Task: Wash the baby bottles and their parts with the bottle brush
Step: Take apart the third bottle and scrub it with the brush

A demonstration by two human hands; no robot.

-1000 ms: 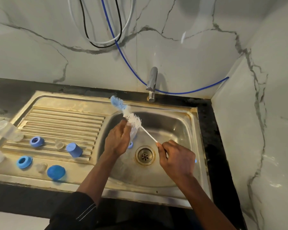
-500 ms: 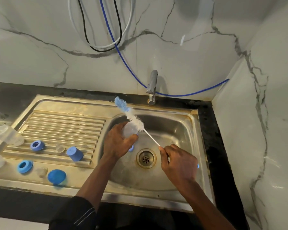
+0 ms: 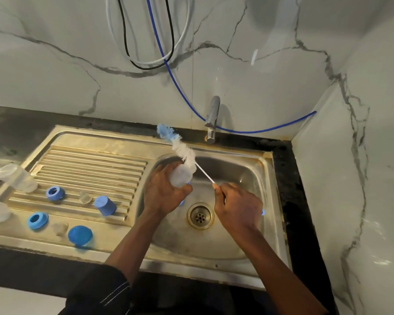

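Washing is under way over the sink (image 3: 267, 201), and I judge it roughly midway at best. The left hand (image 3: 162, 192) has its grip wrapped round a clear bottle (image 3: 180, 178) held above the basin. The right hand (image 3: 237, 205) pinches the brush (image 3: 183, 153) by its thin wire stem. The bristles lie outside the bottle, slanting up past its far end, so this looks like an outside scrub or a pause between strokes. On the drainboard (image 3: 89, 164) lie two more bottles (image 3: 16, 178), two blue rings (image 3: 54, 193), two blue caps (image 3: 105, 205) and two clear teats (image 3: 85, 197). Whether those are washed or waiting cannot be told. No water shows at the tap (image 3: 212, 119).
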